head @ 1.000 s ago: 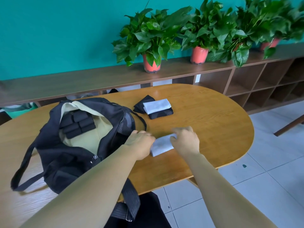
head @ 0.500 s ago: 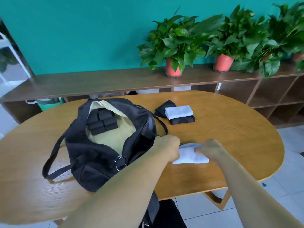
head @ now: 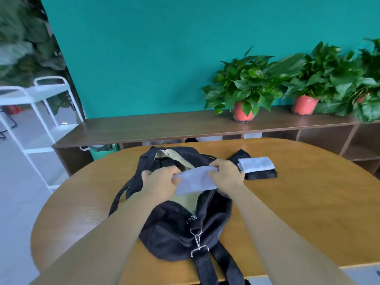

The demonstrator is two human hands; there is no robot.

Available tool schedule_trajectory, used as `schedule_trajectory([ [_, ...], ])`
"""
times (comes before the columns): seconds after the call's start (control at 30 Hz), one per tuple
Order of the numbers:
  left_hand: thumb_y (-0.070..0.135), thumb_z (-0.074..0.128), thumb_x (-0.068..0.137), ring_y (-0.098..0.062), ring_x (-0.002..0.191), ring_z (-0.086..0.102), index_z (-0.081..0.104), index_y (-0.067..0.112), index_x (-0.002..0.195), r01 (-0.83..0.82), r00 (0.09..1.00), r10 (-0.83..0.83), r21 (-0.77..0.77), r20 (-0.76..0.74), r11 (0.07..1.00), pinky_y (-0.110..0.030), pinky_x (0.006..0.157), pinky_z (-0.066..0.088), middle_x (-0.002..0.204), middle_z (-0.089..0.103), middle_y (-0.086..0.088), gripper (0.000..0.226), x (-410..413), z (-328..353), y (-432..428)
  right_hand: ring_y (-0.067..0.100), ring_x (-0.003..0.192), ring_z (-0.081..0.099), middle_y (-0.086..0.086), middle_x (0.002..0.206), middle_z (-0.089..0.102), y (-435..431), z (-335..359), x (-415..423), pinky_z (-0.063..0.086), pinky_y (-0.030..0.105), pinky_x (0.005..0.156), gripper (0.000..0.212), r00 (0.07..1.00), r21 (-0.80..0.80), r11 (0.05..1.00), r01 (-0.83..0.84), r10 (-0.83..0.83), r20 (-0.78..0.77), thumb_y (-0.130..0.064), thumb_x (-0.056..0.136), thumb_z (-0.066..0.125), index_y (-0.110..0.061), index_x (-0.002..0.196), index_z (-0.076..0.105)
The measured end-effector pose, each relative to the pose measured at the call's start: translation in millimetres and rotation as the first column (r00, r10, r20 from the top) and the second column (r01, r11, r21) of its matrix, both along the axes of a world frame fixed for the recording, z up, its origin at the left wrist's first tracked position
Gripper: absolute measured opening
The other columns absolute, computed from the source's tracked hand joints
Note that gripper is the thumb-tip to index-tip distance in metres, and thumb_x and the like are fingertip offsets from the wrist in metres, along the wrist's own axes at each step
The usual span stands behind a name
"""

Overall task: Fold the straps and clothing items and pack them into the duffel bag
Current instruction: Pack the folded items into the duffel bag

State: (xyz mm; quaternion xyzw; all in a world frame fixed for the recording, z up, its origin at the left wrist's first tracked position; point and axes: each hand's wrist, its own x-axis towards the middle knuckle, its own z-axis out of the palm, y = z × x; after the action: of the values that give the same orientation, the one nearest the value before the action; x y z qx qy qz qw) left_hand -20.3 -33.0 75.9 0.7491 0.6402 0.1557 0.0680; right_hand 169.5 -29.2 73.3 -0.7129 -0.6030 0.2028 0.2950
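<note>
Two hands are pinching a folded pale grey cloth [head: 195,181] by its ends, the left hand [head: 159,182] and the right hand [head: 225,174] equally near. The cloth is stretching crosswise just above the open mouth of the black duffel bag [head: 174,233], so the packing move is probably heading straight down.

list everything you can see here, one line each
duffel bag: one, black, pale yellow lining, open on the table
held cloth: one, pale grey, folded, over the bag's opening
folded cloth: one, white, atop the black pile
black pile: one, folded, on table right of bag
table: one, wooden, oval
potted plants: three, green, red pots, on the shelf
shelf: one, dark wood, by teal wall
rack: one, white, far left
left hand: pinches held cloth's left end
right hand: pinches its right end
</note>
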Motion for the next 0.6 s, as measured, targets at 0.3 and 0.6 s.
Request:
schedule_trajectory([
  [0.3,0.024,0.037,0.098,-0.016,0.083,0.049,0.04,0.031,0.111,-0.121,0.992,0.122,0.054,-0.017,0.991,-0.031,0.09,0.019,0.077,0.057,0.007,0.014,-50.9,-36.3,15.7,0.025,0.115,0.043,0.004,0.104,0.061,31.6,-28.3,-65.6,0.024,0.044,0.102,0.024,0.935,-0.007,1.0,-0.014,0.015,0.355,-0.018,0.088,0.048,-0.023,0.111,0.054],
  [0.6,0.012,0.049,0.086,-0.019,0.07,0.043,0.046,0.026,0.098,-0.085,0.933,0.095,0.043,-0.348,0.995,-0.032,0.078,0.018,0.061,0.041,0.009,0.019,-41.9,-71.0,46.3,0.023,0.111,0.045,0.0,0.098,0.065,54.0,-59.3,-79.9,0.02,0.046,0.106,0.039,0.774,-0.053,0.999,0.004,0.03,0.632,-0.006,0.079,0.055,-0.016,0.115,0.046],
])
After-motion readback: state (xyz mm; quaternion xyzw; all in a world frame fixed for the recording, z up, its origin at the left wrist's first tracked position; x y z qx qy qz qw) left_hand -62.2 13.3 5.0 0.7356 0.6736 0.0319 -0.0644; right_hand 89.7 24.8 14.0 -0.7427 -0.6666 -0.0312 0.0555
